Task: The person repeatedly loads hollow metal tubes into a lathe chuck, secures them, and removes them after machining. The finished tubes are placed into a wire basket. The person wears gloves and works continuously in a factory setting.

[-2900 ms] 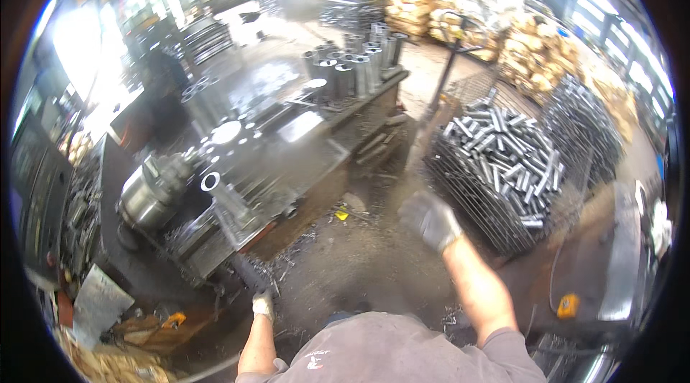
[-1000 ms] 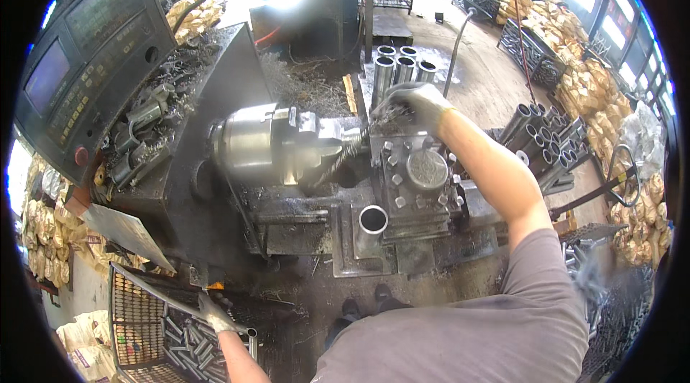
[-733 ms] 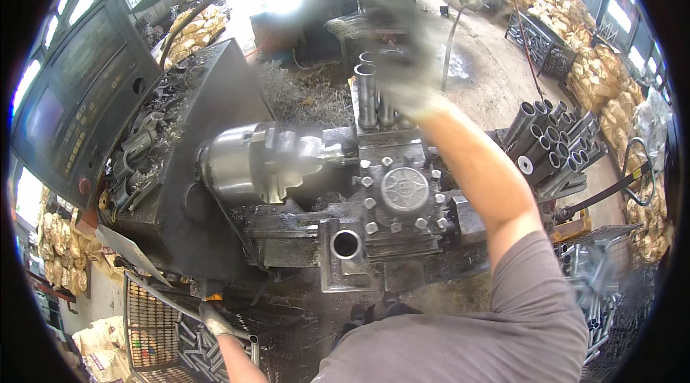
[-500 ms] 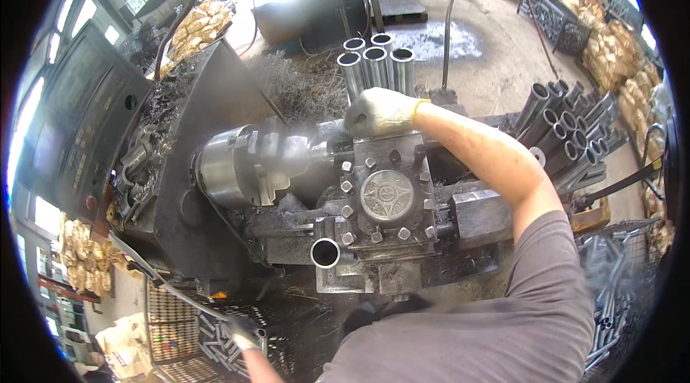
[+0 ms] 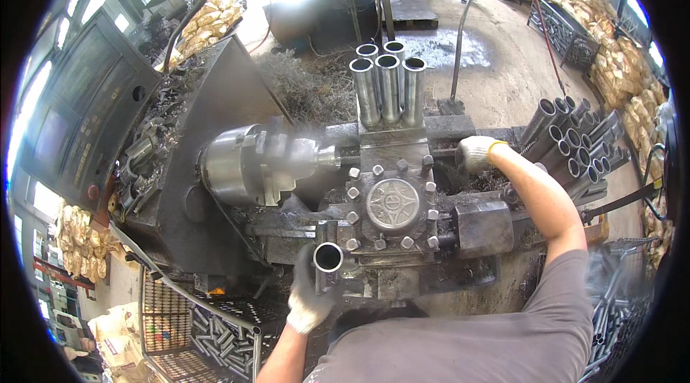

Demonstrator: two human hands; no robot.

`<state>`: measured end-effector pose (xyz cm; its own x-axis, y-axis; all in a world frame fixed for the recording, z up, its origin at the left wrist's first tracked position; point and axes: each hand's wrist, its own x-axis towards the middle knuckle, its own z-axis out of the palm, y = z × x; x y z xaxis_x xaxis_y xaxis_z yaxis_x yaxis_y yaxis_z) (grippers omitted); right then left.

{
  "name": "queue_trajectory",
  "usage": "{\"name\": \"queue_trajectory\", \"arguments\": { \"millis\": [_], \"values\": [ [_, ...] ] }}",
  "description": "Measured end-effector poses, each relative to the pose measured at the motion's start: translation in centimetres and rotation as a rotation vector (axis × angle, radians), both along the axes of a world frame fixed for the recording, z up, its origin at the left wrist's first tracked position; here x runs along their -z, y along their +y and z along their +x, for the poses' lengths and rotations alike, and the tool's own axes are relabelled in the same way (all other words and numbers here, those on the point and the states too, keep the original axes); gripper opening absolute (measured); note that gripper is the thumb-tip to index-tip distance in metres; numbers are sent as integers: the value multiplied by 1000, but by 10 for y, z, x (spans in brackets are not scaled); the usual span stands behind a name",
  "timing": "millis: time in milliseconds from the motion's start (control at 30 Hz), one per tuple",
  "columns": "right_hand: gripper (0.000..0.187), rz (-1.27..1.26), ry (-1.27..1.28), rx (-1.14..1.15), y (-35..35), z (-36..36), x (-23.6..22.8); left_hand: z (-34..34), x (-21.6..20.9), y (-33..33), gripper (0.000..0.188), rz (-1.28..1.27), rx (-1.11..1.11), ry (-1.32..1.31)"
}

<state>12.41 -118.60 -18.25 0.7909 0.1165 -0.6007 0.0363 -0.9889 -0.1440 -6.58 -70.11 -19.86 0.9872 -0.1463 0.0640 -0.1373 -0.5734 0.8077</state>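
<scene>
My left hand (image 5: 309, 300), in a pale knit glove with dark fingers, is beside an upright steel tube (image 5: 328, 257) at the near left of the lathe's tool post (image 5: 393, 203). Motion smears its fingers, so I cannot tell whether they grip the tube. My right hand (image 5: 474, 154), in a similar glove with a yellow cuff, is closed just right of the tool post; what is inside it is hidden. Left of the post, the round steel chuck (image 5: 233, 166) has blurred jaws and a short metal workpiece (image 5: 327, 158) at its end. Several steel tubes (image 5: 388, 88) stand on the far side.
A stack of tubes (image 5: 568, 142) leans at the right. Metal shavings (image 5: 302, 88) pile up behind the chuck. Below left stands a mesh crate (image 5: 165, 318) holding short tubes (image 5: 223, 343). More tubes (image 5: 611, 325) lie at the lower right.
My right hand has moved from the tool post's far left corner to its right side. My left hand has risen from over the crate to the upright tube. The view has shifted slightly.
</scene>
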Motion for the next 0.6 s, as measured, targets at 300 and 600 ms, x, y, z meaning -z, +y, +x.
{"name": "queue_trajectory", "arguments": {
  "millis": [300,600],
  "values": [
    [29,300,-479,169,27,-36,-89,94,-45,12,24,-234,82,-518],
    [29,459,-663,-103,122,14,-115,189,-68,39,44,90,-165,-419]
  ]
}}
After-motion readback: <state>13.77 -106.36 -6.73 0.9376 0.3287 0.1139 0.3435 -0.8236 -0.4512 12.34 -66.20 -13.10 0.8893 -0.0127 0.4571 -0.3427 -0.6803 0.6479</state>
